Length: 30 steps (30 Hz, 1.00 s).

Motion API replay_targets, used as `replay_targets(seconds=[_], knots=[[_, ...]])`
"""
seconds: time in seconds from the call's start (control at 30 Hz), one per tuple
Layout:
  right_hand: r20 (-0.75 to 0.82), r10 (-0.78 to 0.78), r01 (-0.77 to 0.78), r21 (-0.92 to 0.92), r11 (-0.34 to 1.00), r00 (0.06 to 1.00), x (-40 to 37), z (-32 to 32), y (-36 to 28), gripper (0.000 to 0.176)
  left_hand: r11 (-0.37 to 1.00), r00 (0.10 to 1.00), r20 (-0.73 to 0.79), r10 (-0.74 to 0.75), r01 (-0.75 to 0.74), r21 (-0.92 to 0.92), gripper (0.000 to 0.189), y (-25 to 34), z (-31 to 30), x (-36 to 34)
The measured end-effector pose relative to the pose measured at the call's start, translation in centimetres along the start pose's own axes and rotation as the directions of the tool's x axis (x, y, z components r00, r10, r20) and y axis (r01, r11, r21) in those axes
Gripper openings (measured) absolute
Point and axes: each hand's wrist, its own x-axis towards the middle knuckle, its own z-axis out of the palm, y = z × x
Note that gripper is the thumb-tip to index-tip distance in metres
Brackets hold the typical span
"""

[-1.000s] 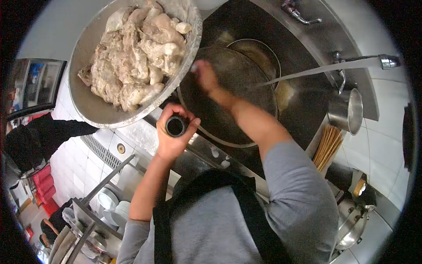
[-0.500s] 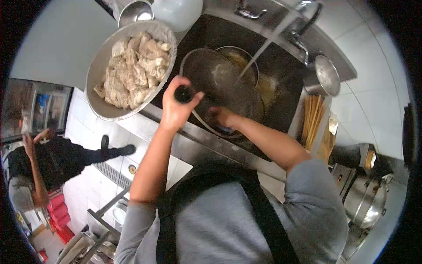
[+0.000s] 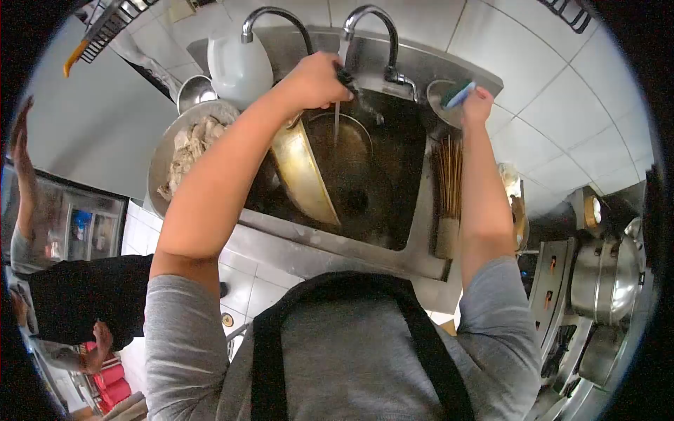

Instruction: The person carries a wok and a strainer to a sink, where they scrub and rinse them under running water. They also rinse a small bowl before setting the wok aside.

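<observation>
In the head view my left hand point(image 3: 319, 81) is wrapped round the black handle of a pan near the running faucet. That pan point(image 3: 305, 172) is tilted on its side in the sink, its yellowish side showing. My right hand point(image 3: 477, 105) holds a blue and green sponge point(image 3: 460, 95) at the mouth of a metal pot point(image 3: 441, 116), at the sink's right back corner. Water from the faucet point(image 3: 368, 14) runs down into a round vessel point(image 3: 351, 133) in the dark sink point(image 3: 393, 210). What the vessel holds is hard to make out.
A large bowl of raw-looking pale meat point(image 3: 186, 151) stands left of the sink, near a white jug point(image 3: 239, 67) and a small metal bowl point(image 3: 195, 92). Wooden skewers point(image 3: 448, 175) lie at the right edge. Another person point(image 3: 84, 302) is at the left; metal pots point(image 3: 604, 277) stand far right.
My left hand has carried the pan's handle up toward the faucet, tilting the pan. My right hand has left the pan and moved right to the metal pot with the sponge.
</observation>
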Motion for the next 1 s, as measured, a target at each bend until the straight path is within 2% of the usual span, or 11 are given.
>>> replay_targets(seconds=[0.07,0.13,0.2,0.33,0.43,0.47,0.63,0.7,0.83,0.97,1.0], knots=[[-0.001,-0.242,0.229,-0.312,0.922,0.970,0.4,0.5,-0.6,0.021,0.978,0.989,-0.011,-0.150,0.146,-0.150,0.035,-2.0,-0.4,0.9],[0.292,-0.013,0.063,-0.161,0.985,0.956,-1.6,2.1,-3.1,0.024,0.920,0.963,0.028,-0.268,0.264,-0.290,0.032,-5.8,1.1,3.0],[0.658,0.157,-0.261,0.062,0.963,0.736,-5.1,3.5,-7.5,0.016,0.781,0.931,0.024,-0.364,0.319,-0.537,0.025,-8.1,3.3,4.8],[0.912,0.186,-0.601,0.079,0.796,0.366,-10.1,7.1,-10.3,0.018,0.505,0.921,0.133,-0.367,0.317,-0.802,0.032,-8.3,5.0,8.5],[0.892,0.195,-0.729,0.190,0.657,0.408,-13.0,11.2,-11.5,0.027,0.475,0.794,0.048,-0.607,0.410,-0.778,0.031,-9.2,5.5,11.6],[0.877,0.266,-0.788,0.181,0.588,0.400,-13.6,12.7,-12.1,0.027,0.243,0.918,0.112,-0.381,0.216,-0.946,0.029,-12.2,7.1,13.4],[0.838,0.432,-0.938,0.245,0.245,0.332,-14.6,18.6,-10.4,0.029,0.018,0.985,0.032,-0.171,0.035,-0.999,0.031,-15.3,8.2,14.2],[0.795,0.480,-0.905,0.194,0.378,0.371,-14.5,19.8,-10.1,0.030,0.088,0.981,0.093,-0.169,0.109,-0.990,0.031,-15.8,7.5,14.2],[0.635,0.410,-0.691,0.285,0.664,0.655,-14.8,20.8,-10.8,0.016,-0.210,0.941,0.233,-0.245,0.183,-0.960,0.033,-14.7,8.3,13.5],[0.767,0.100,-0.047,-0.091,0.995,0.633,-15.0,18.8,-11.7,0.007,-0.598,0.983,0.074,-0.167,-0.041,-0.801,0.034,-13.5,10.9,13.8],[0.682,-0.214,0.382,-0.103,0.918,0.700,-15.0,18.6,-10.6,0.009,-0.582,0.967,0.057,-0.250,-0.103,-0.807,0.034,-12.7,11.2,13.8]])
